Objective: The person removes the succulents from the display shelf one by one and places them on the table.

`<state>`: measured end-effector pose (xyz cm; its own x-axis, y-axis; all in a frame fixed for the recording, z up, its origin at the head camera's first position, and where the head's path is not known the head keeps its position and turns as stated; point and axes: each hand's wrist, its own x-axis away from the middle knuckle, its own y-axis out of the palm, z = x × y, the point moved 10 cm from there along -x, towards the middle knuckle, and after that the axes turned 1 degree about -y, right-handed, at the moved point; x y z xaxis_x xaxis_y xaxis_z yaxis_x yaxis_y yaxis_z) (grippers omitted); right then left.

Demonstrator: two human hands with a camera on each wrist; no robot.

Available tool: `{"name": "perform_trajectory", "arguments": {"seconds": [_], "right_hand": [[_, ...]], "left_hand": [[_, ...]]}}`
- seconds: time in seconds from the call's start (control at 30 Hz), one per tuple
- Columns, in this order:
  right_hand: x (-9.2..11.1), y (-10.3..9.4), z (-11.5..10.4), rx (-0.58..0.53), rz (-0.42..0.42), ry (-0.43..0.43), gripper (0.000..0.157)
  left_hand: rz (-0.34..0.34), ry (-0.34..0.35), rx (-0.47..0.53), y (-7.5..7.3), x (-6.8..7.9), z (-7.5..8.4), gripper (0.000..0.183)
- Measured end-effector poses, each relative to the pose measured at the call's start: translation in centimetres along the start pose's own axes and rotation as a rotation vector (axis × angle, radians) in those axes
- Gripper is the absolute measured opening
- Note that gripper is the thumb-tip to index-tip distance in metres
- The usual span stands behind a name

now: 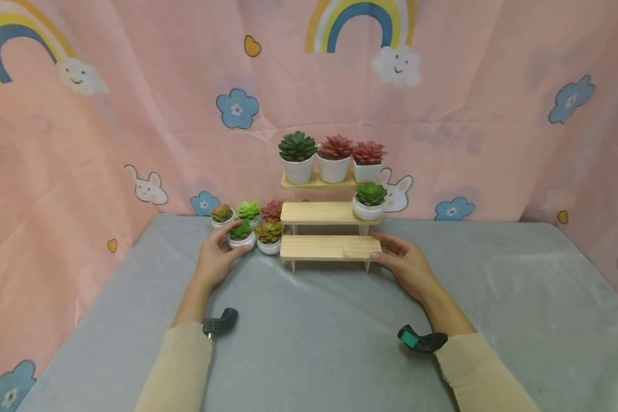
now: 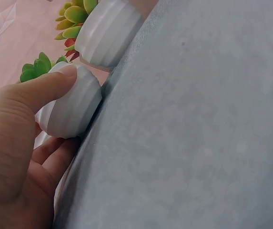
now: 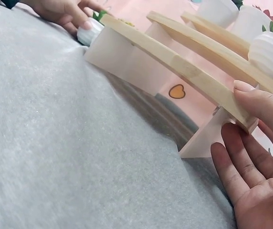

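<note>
My left hand (image 1: 217, 256) holds a small green potted succulent (image 1: 241, 232) by its white ribbed pot (image 2: 76, 102), thumb on the near side and fingers round the back. Close beside it stands a yellow-green and red succulent (image 1: 270, 232) in a similar pot. My right hand (image 1: 405, 264) grips the right end of the lowest board of a three-step wooden display stand (image 1: 329, 248). In the right wrist view, the thumb (image 3: 255, 98) lies on the board's edge, with the fingers curled below and behind it.
Behind the held pot are an orange-green succulent (image 1: 221, 213), a bright green one (image 1: 249, 210) and a red one (image 1: 272, 210). On the stand's top board are a dark green succulent (image 1: 297, 147) and two red ones (image 1: 335, 147). Another green succulent (image 1: 370, 194) occupies the middle board's right end.
</note>
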<state>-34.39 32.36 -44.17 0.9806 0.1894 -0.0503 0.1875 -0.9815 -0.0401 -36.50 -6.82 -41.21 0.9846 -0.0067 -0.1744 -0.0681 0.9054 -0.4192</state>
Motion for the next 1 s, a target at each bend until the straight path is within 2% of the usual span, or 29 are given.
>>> {"name": "perform_trajectory", "arguments": {"seconds": [0.4, 1.0], "right_hand": [[0.01, -0.03, -0.24, 0.013, -0.002, 0.002, 0.060], [-0.06, 0.13, 0.06, 0.008, -0.002, 0.012, 0.061]], "left_hand": [[-0.047, 0.004, 0.010, 0.29, -0.05, 0.18, 0.065], [-0.032, -0.019, 0.034, 0.06, 0.10, -0.42, 0.064]]}}
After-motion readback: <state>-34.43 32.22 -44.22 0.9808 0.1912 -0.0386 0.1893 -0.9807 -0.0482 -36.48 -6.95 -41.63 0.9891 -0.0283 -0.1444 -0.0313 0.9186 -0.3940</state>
